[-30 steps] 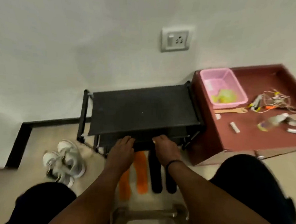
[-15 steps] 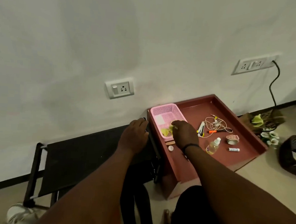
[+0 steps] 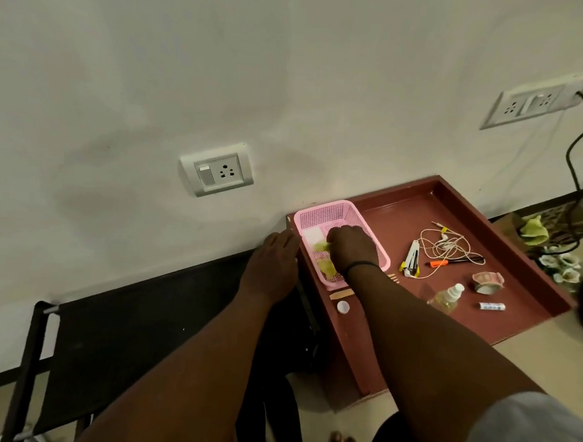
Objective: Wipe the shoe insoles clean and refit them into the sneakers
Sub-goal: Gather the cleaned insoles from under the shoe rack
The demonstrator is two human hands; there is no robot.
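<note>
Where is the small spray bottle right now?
The spray bottle lies on the red tray, near its front edge, right of the right forearm.

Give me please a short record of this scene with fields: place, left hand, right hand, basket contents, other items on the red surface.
place: floor by a white wall, black rack beside a red tray-top table
left hand: left hand rests open at the rack's end, next to the table
right hand: right hand reaches into the pink basket, on the yellow-green cloth; grip hidden
basket contents: cloth, a white piece
other items: earphone cable, small spray bottle, tape roll, white cap
</note>
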